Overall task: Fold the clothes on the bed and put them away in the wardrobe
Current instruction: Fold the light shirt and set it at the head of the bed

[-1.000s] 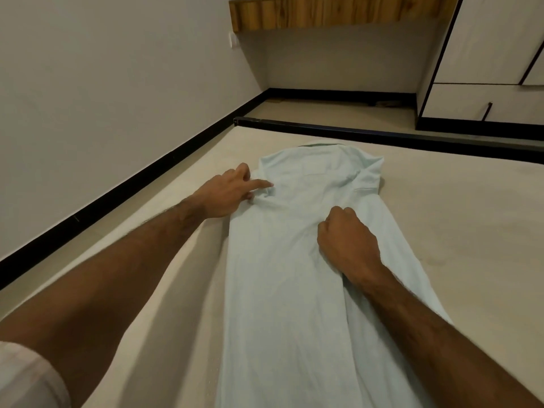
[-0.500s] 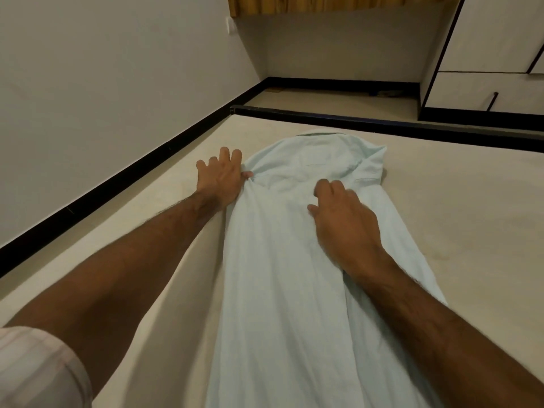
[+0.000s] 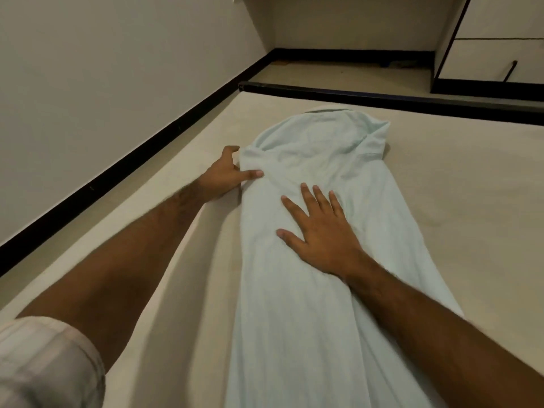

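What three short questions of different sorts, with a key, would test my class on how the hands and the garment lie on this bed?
1. True or false: the right hand lies flat, fingers spread, on the pale green garment.
2. Which part does the left hand hold? A) the collar end B) the garment's left edge C) the bed frame
3. Fill in: the garment lies lengthwise on the ____, collar end pointing away from the person.

Key
1. True.
2. B: thumb on top of the cloth, fingers at its edge.
3. Bed.
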`<action>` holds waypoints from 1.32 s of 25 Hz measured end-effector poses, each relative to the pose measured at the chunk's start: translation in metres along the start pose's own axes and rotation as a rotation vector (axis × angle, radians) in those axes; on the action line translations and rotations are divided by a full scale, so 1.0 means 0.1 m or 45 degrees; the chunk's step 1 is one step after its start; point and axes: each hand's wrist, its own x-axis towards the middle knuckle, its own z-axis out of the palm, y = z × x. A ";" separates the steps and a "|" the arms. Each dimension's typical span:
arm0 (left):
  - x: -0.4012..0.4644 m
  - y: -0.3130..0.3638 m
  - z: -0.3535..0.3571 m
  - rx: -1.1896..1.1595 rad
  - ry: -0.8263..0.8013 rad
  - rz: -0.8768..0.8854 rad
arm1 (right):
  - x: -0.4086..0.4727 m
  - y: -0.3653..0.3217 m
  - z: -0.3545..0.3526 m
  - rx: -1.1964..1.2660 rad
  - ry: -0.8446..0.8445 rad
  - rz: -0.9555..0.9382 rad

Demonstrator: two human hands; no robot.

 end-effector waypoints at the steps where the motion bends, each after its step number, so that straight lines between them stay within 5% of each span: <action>1: -0.21 -0.01 0.04 -0.030 -0.041 0.035 | 0.02 0.01 -0.03 -0.001 -0.067 0.004; 8: -1.93 -0.06 0.63 0.889 -0.335 0.175 | -1.05 -0.32 -0.52 0.038 -0.511 -0.035; 12: -2.69 0.23 0.80 1.341 -0.382 0.437 | -2.11 -0.60 -0.85 -0.037 -0.625 -0.168; 20: -3.93 0.66 1.06 1.174 -0.948 0.324 | -3.44 -0.79 -1.01 -0.090 -0.527 -0.361; 25: -4.44 0.81 1.14 1.261 -0.902 0.299 | -3.86 -0.73 -1.08 -0.075 -0.179 -0.397; 33: -4.93 0.56 1.47 1.760 -0.545 0.528 | -4.26 -0.46 -0.83 -0.253 -0.132 -0.224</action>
